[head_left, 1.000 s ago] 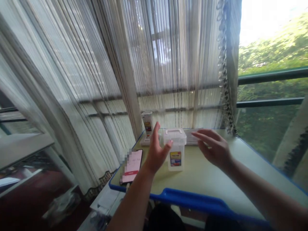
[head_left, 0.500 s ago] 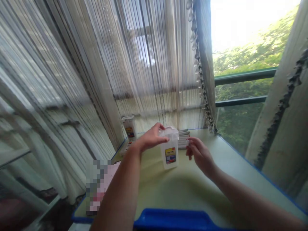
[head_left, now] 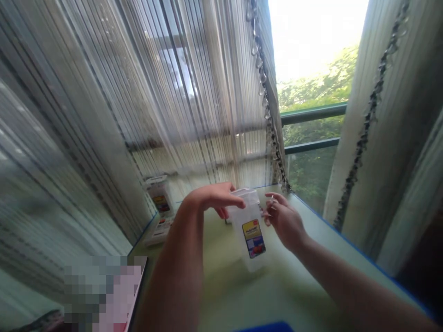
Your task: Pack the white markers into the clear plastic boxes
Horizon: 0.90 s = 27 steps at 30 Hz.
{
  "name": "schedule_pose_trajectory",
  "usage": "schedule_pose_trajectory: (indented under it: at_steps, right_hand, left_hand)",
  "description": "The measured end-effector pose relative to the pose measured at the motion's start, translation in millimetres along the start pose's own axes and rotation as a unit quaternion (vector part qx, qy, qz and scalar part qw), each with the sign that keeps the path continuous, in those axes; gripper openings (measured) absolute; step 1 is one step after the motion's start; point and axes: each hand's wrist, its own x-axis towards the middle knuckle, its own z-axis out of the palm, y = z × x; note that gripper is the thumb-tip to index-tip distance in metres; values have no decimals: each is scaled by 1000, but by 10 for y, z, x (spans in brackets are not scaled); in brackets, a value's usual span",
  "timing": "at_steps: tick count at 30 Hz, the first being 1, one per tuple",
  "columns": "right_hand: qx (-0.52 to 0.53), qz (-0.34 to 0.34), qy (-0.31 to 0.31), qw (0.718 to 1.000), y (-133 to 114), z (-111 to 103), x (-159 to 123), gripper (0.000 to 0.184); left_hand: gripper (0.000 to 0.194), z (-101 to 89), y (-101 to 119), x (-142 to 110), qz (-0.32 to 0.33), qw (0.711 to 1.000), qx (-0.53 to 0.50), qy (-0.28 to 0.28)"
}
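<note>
Clear plastic container (head_left: 249, 240) at lower centre of frame, above the counter (head_left: 294, 286), long axis near upright, top leaning slightly left. Left hand (head_left: 211, 198) is nearer, fingers (head_left: 232, 199) curled against its lid; right hand (head_left: 284, 222) pinches narrowly beside it, contact unclear.

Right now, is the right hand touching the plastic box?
Cannot tell: in the head view the right hand sits beside the plastic box, with neither contact nor gap plain.
</note>
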Motion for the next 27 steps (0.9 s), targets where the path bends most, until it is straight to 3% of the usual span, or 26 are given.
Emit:
schedule_pose_trajectory:
  at_steps: [5, 10, 12, 15, 19, 23, 27]
  right_hand:
    - [14, 56, 9, 998, -53, -16, 54, 34]
    - [22, 118, -49, 991, -70, -65, 109, 25]
    - [49, 150, -68, 985, -70, -112, 149, 20]
    - [77, 162, -46, 983, -75, -191, 233, 15]
    - [48, 195, -25, 979, -69, -253, 325, 13]
    - [10, 220, -40, 975, -33, -229, 320, 17]
    - [-18, 184, -63, 981, -14, -162, 240, 23]
  left_hand:
    - [42, -20, -72, 71, 19, 997, 2, 79]
    - [48, 59, -19, 42, 24, 992, 51, 116]
    - [50, 98, 57, -15, -1, 987, 103, 126]
    - [50, 129, 174, -118, -19, 967, 218, 127]
    - [51, 120, 235, -199, 34, 930, 334, 151]
    - [55, 77, 219, -224, 47, 934, 307, 175]
    - [58, 9, 216, -264, 33, 923, 303, 237]
